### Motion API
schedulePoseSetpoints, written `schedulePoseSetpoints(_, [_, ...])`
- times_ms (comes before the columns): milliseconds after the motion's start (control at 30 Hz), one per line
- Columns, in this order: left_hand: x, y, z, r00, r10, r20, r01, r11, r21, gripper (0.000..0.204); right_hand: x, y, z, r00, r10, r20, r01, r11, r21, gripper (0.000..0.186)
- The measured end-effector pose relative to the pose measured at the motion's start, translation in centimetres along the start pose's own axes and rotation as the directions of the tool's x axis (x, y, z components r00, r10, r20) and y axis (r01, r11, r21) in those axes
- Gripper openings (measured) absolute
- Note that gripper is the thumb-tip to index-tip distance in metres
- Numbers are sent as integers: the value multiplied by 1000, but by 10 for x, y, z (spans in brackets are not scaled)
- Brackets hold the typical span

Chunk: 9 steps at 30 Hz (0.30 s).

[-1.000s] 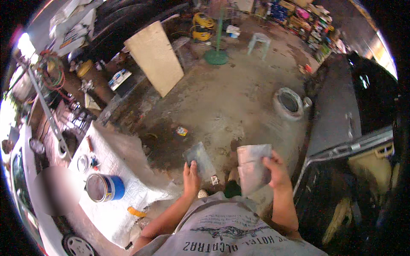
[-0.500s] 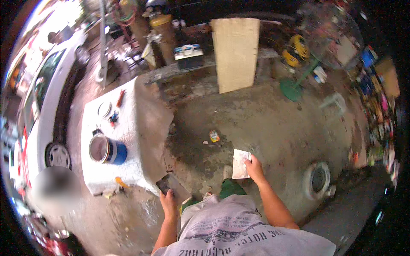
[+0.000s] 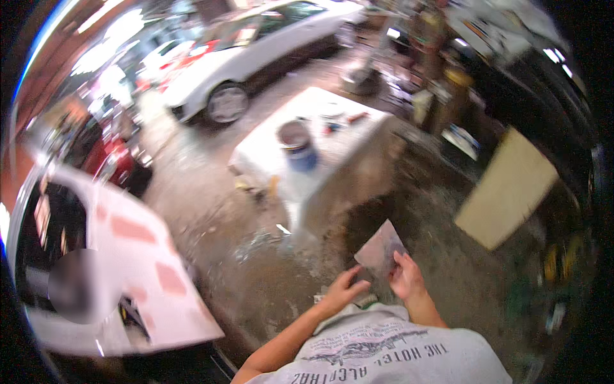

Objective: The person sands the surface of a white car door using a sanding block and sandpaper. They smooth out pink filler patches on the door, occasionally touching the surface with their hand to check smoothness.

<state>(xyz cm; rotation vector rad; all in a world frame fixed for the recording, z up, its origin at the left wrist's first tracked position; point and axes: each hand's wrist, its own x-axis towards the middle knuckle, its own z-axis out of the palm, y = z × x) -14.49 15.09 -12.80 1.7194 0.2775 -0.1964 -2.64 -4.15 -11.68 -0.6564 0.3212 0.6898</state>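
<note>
My right hand grips a pale pinkish flat rectangular sheet by its near right edge, in front of my body. A darker grey patch shows on the sheet beside my fingers; I cannot tell whether it is a second piece. Close by on the left, my left hand has its fingers apart, with nothing seen in it. Its fingertips point toward the sheet, just short of it. Motion blur softens both hands.
A white-covered table ahead bears a blue can and small tools. At left stands a white car body part with pink patches. A pale board leans at right. Beyond the table is a white car.
The view has swung left, bringing the patched car part in. My hands have drawn together. The dark flat piece has left my left hand; the pale sheet stays in my right.
</note>
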Motion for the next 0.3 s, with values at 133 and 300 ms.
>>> schedulePoseSetpoints(133, [-55,32,51,992,-1,-126,-36,956,-290,58,-33,42,5,976,160,147,-133,974,-183,14])
schedulePoseSetpoints(300, [-147,-61,88,861,3,-509,-364,702,-612,55,-101,116,-4,841,466,274,-346,853,-391,19])
